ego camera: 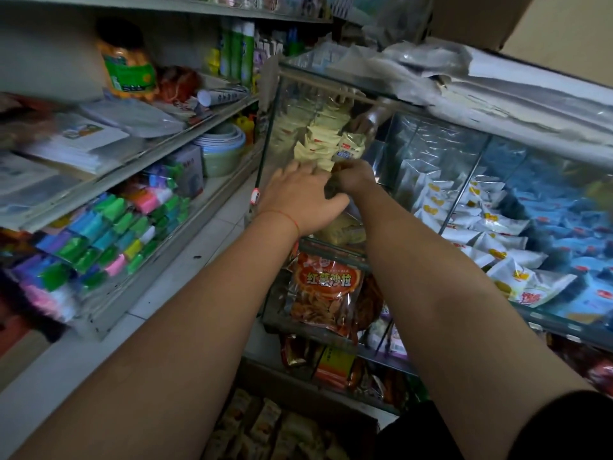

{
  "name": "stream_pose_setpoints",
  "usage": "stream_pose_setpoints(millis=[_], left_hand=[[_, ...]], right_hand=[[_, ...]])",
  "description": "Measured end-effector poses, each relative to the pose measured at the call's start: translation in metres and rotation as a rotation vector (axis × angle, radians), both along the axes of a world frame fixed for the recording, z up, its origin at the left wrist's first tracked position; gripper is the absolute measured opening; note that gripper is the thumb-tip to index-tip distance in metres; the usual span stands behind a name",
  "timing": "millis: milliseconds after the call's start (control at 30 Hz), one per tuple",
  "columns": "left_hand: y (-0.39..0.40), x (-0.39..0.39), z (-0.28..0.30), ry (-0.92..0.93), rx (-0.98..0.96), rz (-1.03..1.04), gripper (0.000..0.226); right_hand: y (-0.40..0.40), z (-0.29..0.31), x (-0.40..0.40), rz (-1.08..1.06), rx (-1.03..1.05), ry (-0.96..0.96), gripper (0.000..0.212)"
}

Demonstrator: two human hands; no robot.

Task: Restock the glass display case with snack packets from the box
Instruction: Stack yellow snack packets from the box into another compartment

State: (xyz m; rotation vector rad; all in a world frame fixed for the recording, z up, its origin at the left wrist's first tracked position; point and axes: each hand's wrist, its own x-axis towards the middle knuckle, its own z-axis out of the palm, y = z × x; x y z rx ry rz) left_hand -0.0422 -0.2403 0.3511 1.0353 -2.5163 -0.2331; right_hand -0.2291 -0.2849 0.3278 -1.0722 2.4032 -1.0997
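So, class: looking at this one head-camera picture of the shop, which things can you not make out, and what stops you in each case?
- Right hand: fingers curled out of sight among the yellow snack packets; its hold is uncertain.
- Box: cut off by the bottom edge, dark and blurred; its packets are unreadable.
- Colourful packs on the left shelf: blurred, no labels legible.
- Glass display case: reflections hide its rear.
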Motion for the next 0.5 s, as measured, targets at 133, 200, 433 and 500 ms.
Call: stream_pose_setpoints(millis=[133, 200, 433, 500], left_hand=[[-0.002, -0.002, -0.002, -0.005, -0.006, 0.022, 0.066], [-0.002, -0.001, -0.002, -0.006, -0.011, 0.019, 0.065], [-0.003, -0.001, -0.003, -0.007, -0.025, 0.013, 0.063], [-0.002, -0.001, -0.003, -0.009, -0.026, 0.013, 0.063]], right_hand=[[-0.004, -0.005, -0.002, 0.051, 0.044, 0.028, 0.028], [-0.003, -0.005, 0.0, 0.097, 0.084, 0.031, 0.029], [-0.01, -0.01, -0.005, 0.024, 0.083, -0.035, 0.032], [-0.015, -0.015, -0.01, 0.023, 0.083, -0.053, 0.038]])
